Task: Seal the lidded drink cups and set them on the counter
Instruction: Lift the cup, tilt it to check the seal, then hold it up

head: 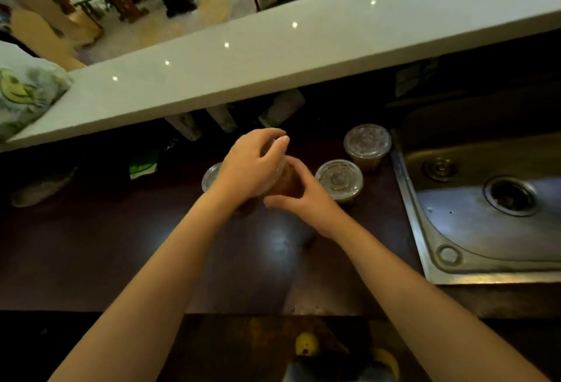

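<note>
A clear plastic cup of brown drink point(287, 183) is held over the dark worktop point(121, 245). My left hand point(253, 163) covers its lid from above, fingers curled over the rim. My right hand point(299, 195) wraps round the cup's side from the right. Two more lidded cups stand to the right, one near point(339, 180) and one farther back point(367, 144). Another lidded cup point(211, 176) shows partly behind my left wrist.
A steel sink point(485, 217) lies at the right. The raised pale counter point(273, 57) runs across above the worktop, with a printed bag point(24, 93) at its left end. Bottles point(185, 126) stand under the counter ledge. A green-and-white packet point(142, 164) lies left.
</note>
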